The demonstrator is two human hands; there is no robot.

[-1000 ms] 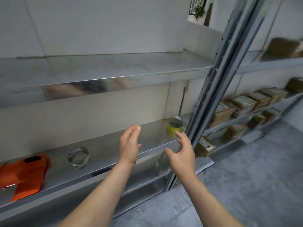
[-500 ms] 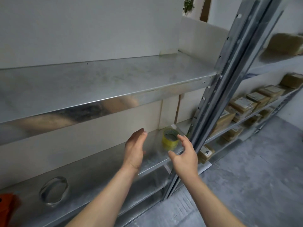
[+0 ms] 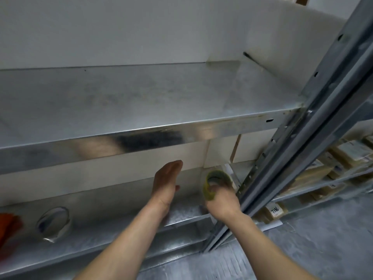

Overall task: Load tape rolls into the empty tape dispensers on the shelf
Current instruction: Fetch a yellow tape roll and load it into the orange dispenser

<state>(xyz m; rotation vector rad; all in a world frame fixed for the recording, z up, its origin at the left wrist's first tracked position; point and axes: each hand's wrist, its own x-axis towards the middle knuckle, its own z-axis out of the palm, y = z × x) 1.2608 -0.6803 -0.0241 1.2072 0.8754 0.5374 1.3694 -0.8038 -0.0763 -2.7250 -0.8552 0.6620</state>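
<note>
A yellowish tape roll (image 3: 214,181) stands at the right end of the lower metal shelf (image 3: 125,225). My right hand (image 3: 223,201) grips it from the front, fingers curled round its rim. My left hand (image 3: 165,183) hovers over the shelf to the left of the roll, fingers straight, touching nothing that I can see. A clear tape roll (image 3: 53,222) lies on the same shelf at the left. At the far left edge shows a corner of an orange tape dispenser (image 3: 8,227), mostly cut off.
An upper metal shelf (image 3: 141,110) overhangs the hands closely. A slanted metal upright (image 3: 302,142) stands right beside my right hand. Beyond it, shelves carry several labelled brown packages (image 3: 347,152). Grey floor (image 3: 312,249) lies at the lower right.
My right hand has reached forward and closed round the yellowish tape roll. My left hand advanced a little over the shelf. The view moved closer and to the right, pushing the orange dispenser to the edge.
</note>
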